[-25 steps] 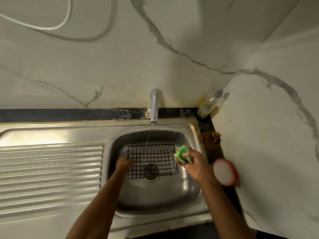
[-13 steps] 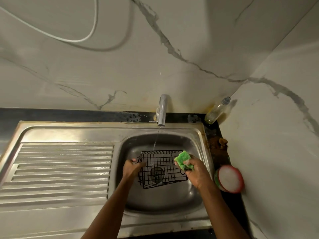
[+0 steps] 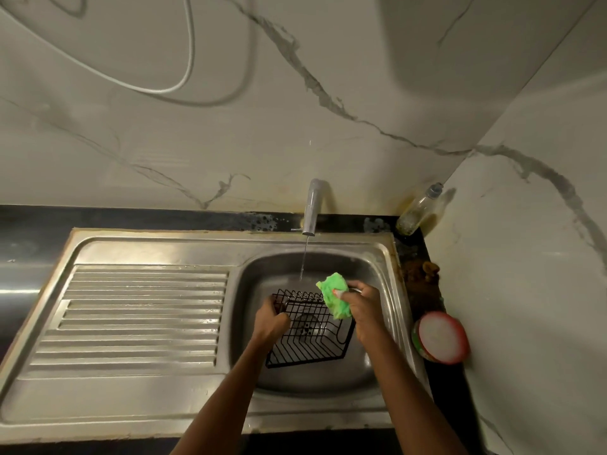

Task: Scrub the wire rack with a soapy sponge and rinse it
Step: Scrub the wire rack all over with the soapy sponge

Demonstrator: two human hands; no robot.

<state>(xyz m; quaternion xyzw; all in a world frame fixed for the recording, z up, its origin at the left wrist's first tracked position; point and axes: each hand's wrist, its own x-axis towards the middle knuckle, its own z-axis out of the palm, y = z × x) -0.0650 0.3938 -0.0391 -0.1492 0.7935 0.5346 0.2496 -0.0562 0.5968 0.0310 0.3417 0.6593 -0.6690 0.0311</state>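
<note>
A black wire rack (image 3: 307, 344) is tilted up inside the steel sink basin (image 3: 377, 277), over the drain. My left hand (image 3: 271, 320) grips the rack's left rim. My right hand (image 3: 363, 310) holds a green sponge (image 3: 335, 295) against the rack's upper right corner. A thin stream of water runs from the tap (image 3: 312, 208) and falls just behind the rack.
A ribbed draining board (image 3: 138, 310) lies left of the basin. A clear bottle (image 3: 418, 210) stands in the back right corner. A round red-rimmed tub of white soap (image 3: 440, 336) sits on the dark counter beside the right wall. A white cable (image 3: 157, 90) hangs on the marble wall.
The rack lay flat on the basin floor; my left hand has tipped it up on its near edge. My right hand has brought the sponge onto its top right corner.
</note>
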